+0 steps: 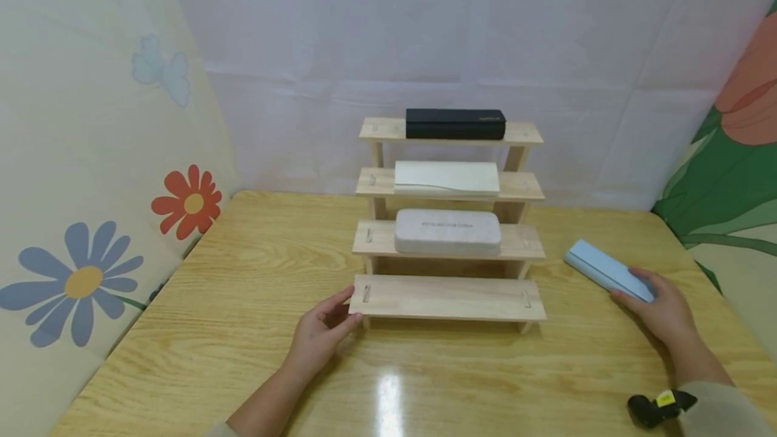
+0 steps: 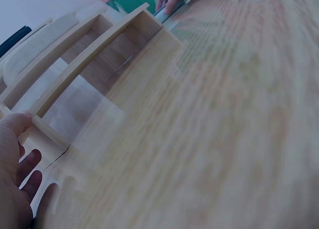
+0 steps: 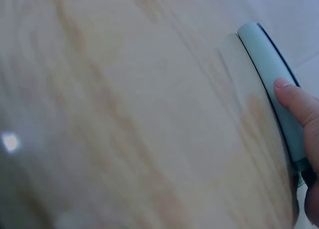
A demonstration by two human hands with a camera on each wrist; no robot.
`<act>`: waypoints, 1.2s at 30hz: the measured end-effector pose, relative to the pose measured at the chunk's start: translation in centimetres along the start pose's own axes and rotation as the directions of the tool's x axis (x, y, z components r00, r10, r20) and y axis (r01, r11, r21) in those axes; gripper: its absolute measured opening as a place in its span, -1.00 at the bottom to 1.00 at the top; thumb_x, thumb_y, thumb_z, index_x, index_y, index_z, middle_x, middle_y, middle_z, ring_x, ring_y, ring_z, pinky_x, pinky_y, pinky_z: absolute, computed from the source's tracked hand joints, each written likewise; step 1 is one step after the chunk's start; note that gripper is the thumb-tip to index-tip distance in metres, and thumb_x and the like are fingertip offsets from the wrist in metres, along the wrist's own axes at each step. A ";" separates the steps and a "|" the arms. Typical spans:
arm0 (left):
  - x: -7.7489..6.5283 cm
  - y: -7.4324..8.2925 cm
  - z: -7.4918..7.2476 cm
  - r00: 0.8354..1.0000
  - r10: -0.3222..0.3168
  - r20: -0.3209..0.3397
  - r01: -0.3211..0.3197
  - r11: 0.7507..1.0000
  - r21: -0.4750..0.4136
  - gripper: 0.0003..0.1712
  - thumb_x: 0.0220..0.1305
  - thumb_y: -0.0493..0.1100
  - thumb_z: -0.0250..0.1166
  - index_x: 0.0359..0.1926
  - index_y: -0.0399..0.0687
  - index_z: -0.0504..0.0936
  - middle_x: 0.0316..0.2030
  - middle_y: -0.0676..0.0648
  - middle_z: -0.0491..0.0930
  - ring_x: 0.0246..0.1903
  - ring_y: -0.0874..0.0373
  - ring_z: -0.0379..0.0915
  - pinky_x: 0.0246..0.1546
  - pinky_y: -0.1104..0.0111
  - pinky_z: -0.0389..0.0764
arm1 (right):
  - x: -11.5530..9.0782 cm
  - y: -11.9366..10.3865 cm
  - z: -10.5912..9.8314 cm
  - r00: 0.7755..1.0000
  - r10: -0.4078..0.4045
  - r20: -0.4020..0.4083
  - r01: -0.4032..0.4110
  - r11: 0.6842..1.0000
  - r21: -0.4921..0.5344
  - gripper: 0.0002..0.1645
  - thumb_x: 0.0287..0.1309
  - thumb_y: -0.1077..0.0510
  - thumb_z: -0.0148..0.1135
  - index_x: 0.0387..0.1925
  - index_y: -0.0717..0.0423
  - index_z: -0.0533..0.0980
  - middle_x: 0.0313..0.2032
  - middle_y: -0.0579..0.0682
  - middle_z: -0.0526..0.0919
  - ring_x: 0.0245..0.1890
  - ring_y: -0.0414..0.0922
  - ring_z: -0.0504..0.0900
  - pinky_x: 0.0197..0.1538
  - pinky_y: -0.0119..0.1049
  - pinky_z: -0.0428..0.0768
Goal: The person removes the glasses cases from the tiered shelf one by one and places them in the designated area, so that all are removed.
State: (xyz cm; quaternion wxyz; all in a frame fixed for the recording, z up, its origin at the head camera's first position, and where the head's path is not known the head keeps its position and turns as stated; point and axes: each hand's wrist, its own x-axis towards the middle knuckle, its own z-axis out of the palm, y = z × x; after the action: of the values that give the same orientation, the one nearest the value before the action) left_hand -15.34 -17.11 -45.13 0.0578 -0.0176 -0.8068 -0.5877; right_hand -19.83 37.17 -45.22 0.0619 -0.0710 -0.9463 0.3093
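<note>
A wooden tiered display stand (image 1: pixel 449 297) stands mid-table. My left hand (image 1: pixel 322 332) holds the left end of its lowest shelf, thumb at the front corner and index finger at the back corner. In the left wrist view the left thumb (image 2: pixel 17 123) meets the shelf's corner, and the other visible fingers curve loosely below. To the right of the stand, my right hand (image 1: pixel 664 309) grips the near end of a light blue glasses case (image 1: pixel 607 270), thumb on one long side and fingers across the other. The case (image 3: pixel 266 64) lies slanted, close over the tabletop.
A black glasses case (image 1: pixel 455 125) sits on the top shelf, a white flap case (image 1: pixel 446 177) on the second, and a pale grey hard case (image 1: pixel 448 231) on the third. Behind the wooden table (image 1: pixel 273 241) hangs a white cloth (image 1: pixel 425 25). Flower-patterned fabric (image 1: pixel 85 282) flanks both sides.
</note>
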 end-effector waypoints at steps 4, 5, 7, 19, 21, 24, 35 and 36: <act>-0.1 0.1 -0.1 1.000 0.006 0.004 -0.006 1.000 -0.002 -0.42 0.16 -0.25 0.42 0.21 -0.27 0.53 -0.06 -0.26 0.69 -0.19 0.31 0.59 -0.17 0.53 0.59 | 0.1 0.1 0.0 1.000 0.000 0.003 0.000 1.000 0.001 -0.09 0.28 -0.17 0.22 0.36 0.40 0.20 0.30 0.59 0.18 0.25 0.54 0.16 0.22 0.40 0.17; -0.1 0.1 -0.1 1.000 0.006 0.005 -0.006 1.000 -0.004 -0.42 0.16 -0.25 0.42 0.21 -0.27 0.53 -0.05 -0.26 0.69 -0.19 0.30 0.59 -0.17 0.53 0.59 | 0.2 0.1 0.0 1.000 -0.001 0.006 0.001 1.000 0.001 -0.09 0.29 -0.17 0.21 0.36 0.40 0.19 0.30 0.59 0.17 0.25 0.54 0.16 0.22 0.40 0.17; -0.1 0.0 -0.1 1.000 0.006 0.004 -0.006 1.000 -0.005 -0.42 0.16 -0.26 0.42 0.21 -0.27 0.53 -0.05 -0.26 0.69 -0.20 0.31 0.59 -0.17 0.53 0.60 | 0.2 0.1 0.0 1.000 -0.003 0.008 0.003 1.000 0.003 -0.09 0.29 -0.17 0.21 0.36 0.40 0.19 0.30 0.60 0.17 0.25 0.54 0.16 0.22 0.40 0.17; -0.1 0.2 0.0 1.000 0.007 -0.001 -0.007 1.000 -0.010 -0.43 0.16 -0.29 0.42 0.20 -0.27 0.54 -0.06 -0.28 0.69 -0.22 0.35 0.59 -0.17 0.54 0.60 | 0.2 -0.2 -0.4 1.000 -0.010 0.028 0.010 1.000 -0.005 -0.08 0.30 -0.18 0.19 0.38 0.41 0.16 0.29 0.61 0.16 0.23 0.55 0.15 0.19 0.41 0.18; 0.0 0.3 0.0 1.000 -0.002 -0.003 0.002 1.000 -0.013 -0.44 0.16 -0.29 0.42 0.20 -0.26 0.54 -0.07 -0.28 0.70 -0.22 0.35 0.59 -0.18 0.55 0.59 | 0.2 -0.3 -0.4 1.000 -0.011 0.029 0.011 1.000 0.000 -0.07 0.29 -0.19 0.18 0.38 0.40 0.16 0.30 0.60 0.16 0.23 0.54 0.16 0.19 0.41 0.18; 0.0 0.3 0.0 1.000 -0.006 -0.004 0.006 1.000 -0.010 -0.44 0.16 -0.29 0.41 0.20 -0.26 0.54 -0.07 -0.28 0.70 -0.23 0.35 0.58 -0.19 0.55 0.59 | 0.2 -0.4 -0.6 1.000 -0.013 0.023 0.013 1.000 0.011 -0.06 0.29 -0.20 0.18 0.38 0.41 0.16 0.29 0.61 0.16 0.23 0.54 0.16 0.18 0.41 0.20; -0.1 0.3 0.0 1.000 0.001 0.002 -0.001 1.000 -0.017 -0.44 0.17 -0.28 0.41 0.21 -0.28 0.53 -0.04 -0.28 0.68 -0.21 0.34 0.58 -0.19 0.54 0.60 | 0.2 -1.4 -1.1 0.998 0.068 0.020 -0.069 0.994 0.081 0.00 0.32 -0.26 0.09 0.46 0.34 0.03 0.39 0.57 0.00 0.32 0.55 0.04 0.24 0.44 0.13; -0.1 0.3 0.0 1.000 -0.001 0.003 0.001 1.000 -0.018 -0.44 0.17 -0.28 0.41 0.21 -0.28 0.53 -0.03 -0.28 0.68 -0.21 0.34 0.58 -0.18 0.54 0.59 | 0.2 -1.5 -1.1 0.997 0.071 0.015 -0.072 0.994 0.088 0.00 0.31 -0.26 0.09 0.46 0.33 0.03 0.40 0.56 -0.01 0.33 0.54 0.03 0.24 0.45 0.13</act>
State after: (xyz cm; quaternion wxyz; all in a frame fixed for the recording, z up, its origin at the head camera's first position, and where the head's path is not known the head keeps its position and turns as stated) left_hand -15.18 -17.03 -44.82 0.0563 -0.0187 -0.8018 -0.5947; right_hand -20.00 36.62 -43.44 0.0483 -0.1002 -0.9289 0.3533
